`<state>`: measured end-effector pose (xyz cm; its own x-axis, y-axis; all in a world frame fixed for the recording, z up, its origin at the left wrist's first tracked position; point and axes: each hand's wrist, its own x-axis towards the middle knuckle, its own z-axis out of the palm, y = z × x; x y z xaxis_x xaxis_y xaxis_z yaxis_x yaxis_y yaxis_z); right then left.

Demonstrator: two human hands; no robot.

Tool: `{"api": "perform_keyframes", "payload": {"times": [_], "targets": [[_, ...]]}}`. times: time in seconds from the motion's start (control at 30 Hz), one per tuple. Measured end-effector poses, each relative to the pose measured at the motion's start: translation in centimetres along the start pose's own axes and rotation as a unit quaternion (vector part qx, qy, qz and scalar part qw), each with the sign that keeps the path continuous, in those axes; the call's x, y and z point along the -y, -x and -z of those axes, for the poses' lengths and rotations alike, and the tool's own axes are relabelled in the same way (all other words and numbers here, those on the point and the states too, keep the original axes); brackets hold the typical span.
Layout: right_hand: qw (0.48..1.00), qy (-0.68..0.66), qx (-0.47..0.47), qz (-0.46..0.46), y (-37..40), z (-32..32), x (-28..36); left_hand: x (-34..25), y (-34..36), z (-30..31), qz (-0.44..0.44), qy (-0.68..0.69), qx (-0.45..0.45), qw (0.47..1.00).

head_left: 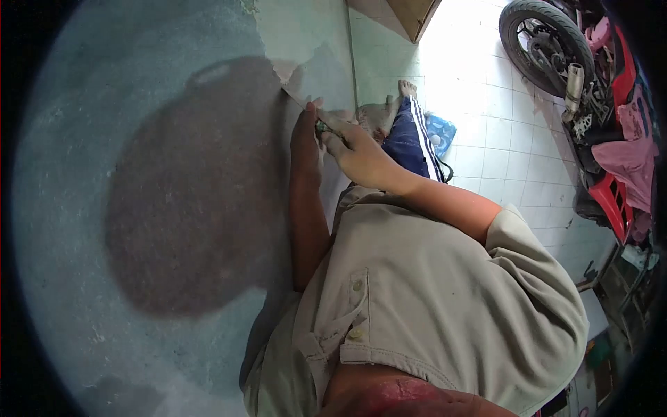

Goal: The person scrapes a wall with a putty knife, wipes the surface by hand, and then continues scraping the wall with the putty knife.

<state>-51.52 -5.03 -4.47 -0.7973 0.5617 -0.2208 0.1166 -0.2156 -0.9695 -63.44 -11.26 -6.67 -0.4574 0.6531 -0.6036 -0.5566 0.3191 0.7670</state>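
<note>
A scraper (296, 98) with a flat blade points up and left, its tip against the painted wall (76, 208). My right hand (352, 149) is closed around the scraper's handle, the index finger stretched along it. My left hand (306, 127) lies close to the wall and is closed at the other side of the same handle; its fingers are mostly hidden. Beside the blade tip runs a ragged edge of chipped paint (276, 66), with a paler surface beyond it. A large shadow of a head covers the wall to the left of the hands.
My bent leg in blue striped trousers (406, 146) and a bare foot (407, 87) rest on white floor tiles (479, 149). A blue patterned bag (440, 132) lies by the leg. A motorcycle (549, 48) with pink cloth stands right. A brown box-like object (415, 17) is at the top.
</note>
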Motion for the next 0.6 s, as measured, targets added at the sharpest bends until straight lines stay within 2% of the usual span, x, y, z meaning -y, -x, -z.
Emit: {"api": "perform_keyframes", "payload": {"times": [0.13, 0.4, 0.47, 0.5, 0.57, 0.6], "targets": [[0.999, -0.009, 0.029, -0.037, -1.6, 0.3, 1.5, 0.7, 0.0, -0.8, -0.045, 0.077, -0.048, 0.995], [0.998, -0.005, 0.04, -0.047, -1.6, 0.2, -0.3, -0.3, -1.2, -1.0, 0.078, 0.147, -0.032, 0.986], [0.999, 0.005, 0.028, -0.021, -2.1, 0.1, -0.4, -1.2, 0.5, -2.5, 0.046, 0.13, -0.056, 0.989], [0.999, -0.004, 0.027, -0.026, -2.6, 0.1, -0.4, -1.6, 0.9, -3.0, 0.016, 0.11, -0.08, 0.991], [0.999, -0.017, 0.03, -0.041, -2.9, -0.4, -1.3, -0.8, 0.9, -2.4, 0.011, 0.116, -0.088, 0.989], [0.999, 0.034, 0.013, -0.039, -3.8, -0.8, -1.7, -0.2, 1.1, -2.2, 0.004, 0.123, -0.09, 0.988]]}}
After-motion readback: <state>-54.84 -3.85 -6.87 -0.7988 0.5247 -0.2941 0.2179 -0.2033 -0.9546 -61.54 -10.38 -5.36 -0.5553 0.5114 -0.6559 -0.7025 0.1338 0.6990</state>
